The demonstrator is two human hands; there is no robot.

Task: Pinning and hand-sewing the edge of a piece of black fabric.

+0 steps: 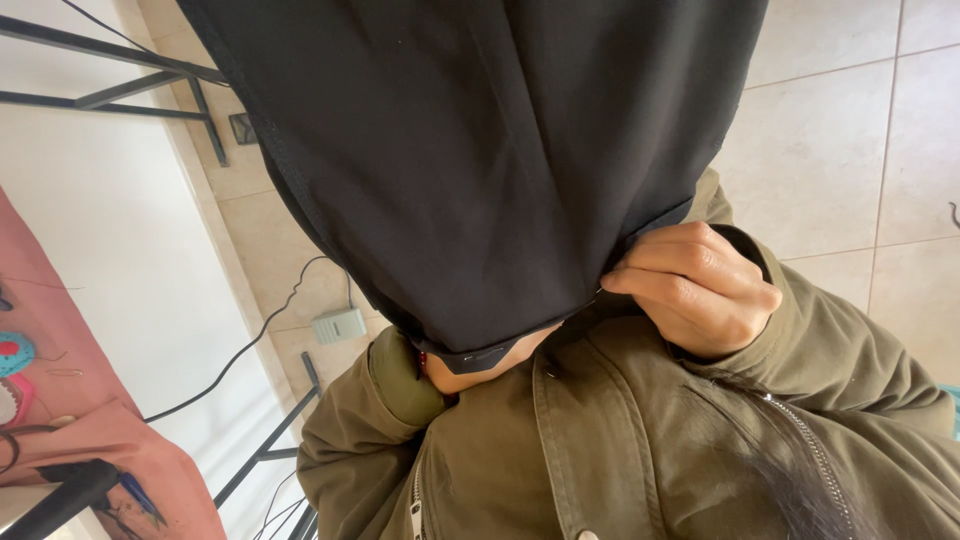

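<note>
A wide black cloth (470,160) hangs down in front of me and fills the upper middle of the view. My right hand (695,290) is curled into a fist and pinches the cloth's lower hem at its right corner. My left hand (470,375) is under the hem at the lower left. Only a strip of skin and its olive cuff (403,380) show, and the fingers are hidden by the cloth. Both arms wear an olive green jacket (620,440) with a zip and a snap placket.
Beige floor tiles (850,140) lie behind the cloth. At left is a white tabletop (120,230) on black metal legs, with a pink cloth (90,400) carrying small colourful items. A black cable (250,340) and a small white box (338,325) lie on the floor.
</note>
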